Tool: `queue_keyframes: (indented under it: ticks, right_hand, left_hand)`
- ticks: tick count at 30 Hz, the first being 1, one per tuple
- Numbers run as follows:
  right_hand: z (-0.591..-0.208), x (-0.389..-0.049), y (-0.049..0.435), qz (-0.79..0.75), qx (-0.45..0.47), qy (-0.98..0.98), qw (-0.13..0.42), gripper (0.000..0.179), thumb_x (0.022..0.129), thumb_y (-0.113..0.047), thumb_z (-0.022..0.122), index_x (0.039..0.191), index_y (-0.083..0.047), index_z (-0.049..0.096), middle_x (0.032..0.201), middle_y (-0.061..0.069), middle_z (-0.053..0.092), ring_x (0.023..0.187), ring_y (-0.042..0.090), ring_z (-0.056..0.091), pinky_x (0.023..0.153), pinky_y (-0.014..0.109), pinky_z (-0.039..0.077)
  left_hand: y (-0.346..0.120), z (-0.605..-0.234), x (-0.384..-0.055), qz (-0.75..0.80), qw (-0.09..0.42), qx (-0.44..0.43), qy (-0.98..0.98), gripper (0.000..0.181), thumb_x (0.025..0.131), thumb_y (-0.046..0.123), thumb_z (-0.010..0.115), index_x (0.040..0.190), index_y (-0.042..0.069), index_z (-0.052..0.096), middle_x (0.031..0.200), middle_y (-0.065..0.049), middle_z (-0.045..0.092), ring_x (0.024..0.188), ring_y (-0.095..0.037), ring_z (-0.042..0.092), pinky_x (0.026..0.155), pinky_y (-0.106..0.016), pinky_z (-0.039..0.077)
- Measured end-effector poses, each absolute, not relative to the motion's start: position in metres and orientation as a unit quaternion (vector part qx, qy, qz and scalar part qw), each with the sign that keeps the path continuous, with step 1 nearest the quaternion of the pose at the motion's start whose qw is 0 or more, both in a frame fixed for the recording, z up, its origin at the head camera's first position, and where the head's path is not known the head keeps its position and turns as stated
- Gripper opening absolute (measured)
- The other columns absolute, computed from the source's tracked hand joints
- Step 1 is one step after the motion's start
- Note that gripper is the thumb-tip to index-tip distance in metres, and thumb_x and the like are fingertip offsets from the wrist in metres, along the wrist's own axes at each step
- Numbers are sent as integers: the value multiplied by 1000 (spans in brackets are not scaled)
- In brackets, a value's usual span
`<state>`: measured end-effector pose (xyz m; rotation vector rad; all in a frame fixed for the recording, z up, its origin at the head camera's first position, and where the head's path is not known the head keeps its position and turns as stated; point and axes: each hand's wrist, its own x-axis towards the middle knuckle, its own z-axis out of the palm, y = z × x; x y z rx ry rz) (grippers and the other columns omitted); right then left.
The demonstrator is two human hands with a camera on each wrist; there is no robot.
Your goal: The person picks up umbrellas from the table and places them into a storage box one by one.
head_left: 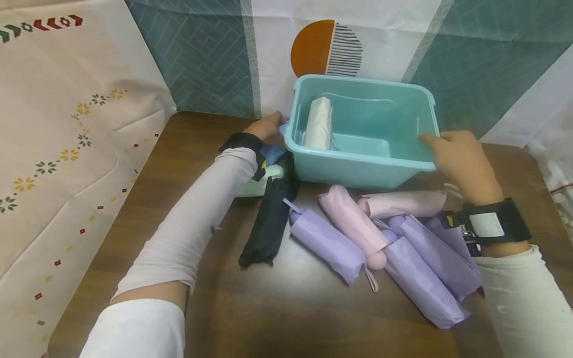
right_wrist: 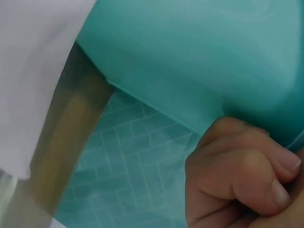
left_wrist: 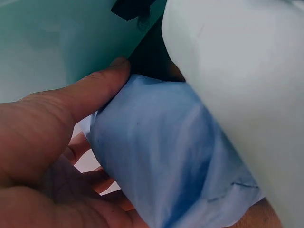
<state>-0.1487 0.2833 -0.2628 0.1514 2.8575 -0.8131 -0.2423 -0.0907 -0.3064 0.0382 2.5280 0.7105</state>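
Observation:
My left hand (head_left: 267, 128) is at the left end of a teal plastic bin (head_left: 358, 171). It grips a blue folded umbrella (left_wrist: 152, 142), thumb on the near side and fingers round the back; in the head view the hand and bin partly hide this umbrella. Over the bin's right rim, my right hand (head_left: 461, 154) holds on with its fingers curled, as the right wrist view also shows. Inside the bin a white folded umbrella (head_left: 319, 122) leans at the left end. A pale green umbrella (head_left: 257, 185) and a black umbrella (head_left: 268, 219) lie just below my left hand.
In front of the bin lie two pink umbrellas (head_left: 351, 219) and several lilac umbrellas (head_left: 329, 243), some overlapping. All rest on a brown wooden table (head_left: 215, 318). A patterned cloth (head_left: 206, 54) hangs right behind the bin, with another cloth (head_left: 67, 149) along the left side.

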Motion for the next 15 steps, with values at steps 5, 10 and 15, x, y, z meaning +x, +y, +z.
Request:
queue_keyframes:
  ticks: [5, 10, 15]
  right_hand:
    - [-260, -149, 284, -257, 48, 961, 88, 68, 91, -68, 35, 76, -2, 49, 73, 12, 46, 71, 31, 47, 57, 43, 35]
    - [-257, -148, 284, -240, 32, 964, 111, 69, 92, -68, 30, 78, -3, 51, 82, 16, 50, 81, 34, 49, 64, 44, 36]
    - [-255, -148, 284, -244, 21, 964, 105, 65, 94, -64, 31, 70, -6, 45, 72, 13, 47, 72, 31, 49, 60, 41, 36]
  left_hand:
    - [-91, -306, -243, 260, 266, 5, 928, 74, 84, 14, 74, 143, 10, 29, 146, -13, 37, 127, -33, 40, 104, -49, 31]
    - [-92, -306, -242, 258, 276, 5, 926, 77, 85, 18, 74, 144, 11, 26, 146, -14, 35, 126, -33, 40, 104, -50, 32]
    - [-89, -311, -247, 228, 260, 65, 936, 70, 85, 18, 73, 143, 6, 36, 140, -16, 44, 124, -32, 43, 105, -47, 32]
